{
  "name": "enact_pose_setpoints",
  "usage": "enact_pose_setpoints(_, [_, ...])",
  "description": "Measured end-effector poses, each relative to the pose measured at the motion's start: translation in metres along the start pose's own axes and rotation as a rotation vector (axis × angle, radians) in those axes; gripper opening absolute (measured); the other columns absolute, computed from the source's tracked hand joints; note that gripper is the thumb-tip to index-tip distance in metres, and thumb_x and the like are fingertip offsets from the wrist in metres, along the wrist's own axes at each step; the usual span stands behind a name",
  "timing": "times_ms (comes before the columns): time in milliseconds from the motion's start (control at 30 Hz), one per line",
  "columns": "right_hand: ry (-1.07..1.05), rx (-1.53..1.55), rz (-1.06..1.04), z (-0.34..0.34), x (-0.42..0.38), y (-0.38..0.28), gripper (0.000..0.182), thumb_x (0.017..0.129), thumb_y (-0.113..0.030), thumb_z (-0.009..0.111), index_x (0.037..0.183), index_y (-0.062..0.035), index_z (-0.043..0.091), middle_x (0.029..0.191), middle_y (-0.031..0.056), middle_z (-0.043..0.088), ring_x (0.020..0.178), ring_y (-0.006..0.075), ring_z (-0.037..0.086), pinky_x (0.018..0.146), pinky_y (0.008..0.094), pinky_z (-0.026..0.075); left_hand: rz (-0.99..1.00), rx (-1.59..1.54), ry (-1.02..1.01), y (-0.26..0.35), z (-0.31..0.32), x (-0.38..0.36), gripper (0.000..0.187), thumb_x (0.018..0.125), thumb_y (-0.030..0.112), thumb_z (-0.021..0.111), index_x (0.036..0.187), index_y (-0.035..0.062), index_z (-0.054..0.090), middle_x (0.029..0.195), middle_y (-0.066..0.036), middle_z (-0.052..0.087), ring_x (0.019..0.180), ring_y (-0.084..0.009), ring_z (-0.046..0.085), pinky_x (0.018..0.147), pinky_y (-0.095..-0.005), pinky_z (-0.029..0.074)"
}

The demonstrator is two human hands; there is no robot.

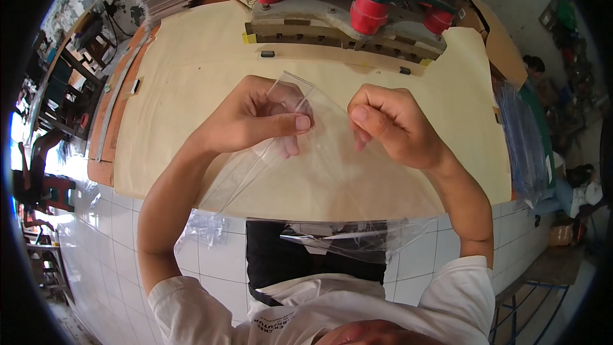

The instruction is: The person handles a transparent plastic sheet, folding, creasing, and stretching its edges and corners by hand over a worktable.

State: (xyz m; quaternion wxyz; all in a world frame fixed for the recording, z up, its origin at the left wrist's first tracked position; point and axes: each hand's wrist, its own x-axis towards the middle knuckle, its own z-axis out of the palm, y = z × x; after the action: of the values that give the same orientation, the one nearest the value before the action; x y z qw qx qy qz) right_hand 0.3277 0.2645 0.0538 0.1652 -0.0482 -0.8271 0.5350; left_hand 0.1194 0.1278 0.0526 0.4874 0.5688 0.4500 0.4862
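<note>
A clear plastic sheet (319,166) hangs between my hands, and its lower part drapes over the front edge of the table. My left hand (262,118) pinches it near a folded corner, thumb in front and the other fingers showing through the film. On the other side my right hand (396,124) has its fingers curled closed on the sheet's upper right edge. Both hands are above the cream-coloured table covering (172,96).
A green press with red cylinders (369,14) and a metal bar stands at the back. Small black blocks (267,54) lie before it. A stack of clear sheets (523,140) hangs at the right edge; a metal ruler (118,112) lies left. A person (539,67) is far right.
</note>
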Motion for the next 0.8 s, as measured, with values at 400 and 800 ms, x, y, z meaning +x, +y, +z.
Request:
enact_pose_setpoints(400, [0.06, 0.003, 0.002, 0.006, 0.001, -0.002, 0.025, 0.093, -0.022, 0.056, 0.082, 0.0003, 0.057, 0.063, -0.0002, 0.053, 0.058, 0.0063, 0.054, 0.054, 0.0209, 0.042, 0.0, 0.079, -0.002, -0.005, 0.0, 0.0, 0.013, 0.083, 0.008, 0.066, 0.084, -0.0046, 0.064, 0.08, -0.008, 0.063, 0.076, -0.014, 0.06, 0.065, -0.0265, 0.048])
enact_pose_setpoints(800, [0.083, 0.15, -0.027, -0.008, -0.005, -0.011, 0.023, 0.092, -0.018, 0.053, 0.077, -0.0014, 0.053, 0.065, 0.0011, 0.053, 0.059, 0.008, 0.052, 0.054, 0.0239, 0.043, -0.109, -0.152, -0.17, -0.003, -0.011, -0.005, 0.022, 0.088, 0.014, 0.062, 0.1, -0.004, 0.06, 0.093, -0.012, 0.065, 0.079, -0.0206, 0.065, 0.073, -0.0306, 0.052])
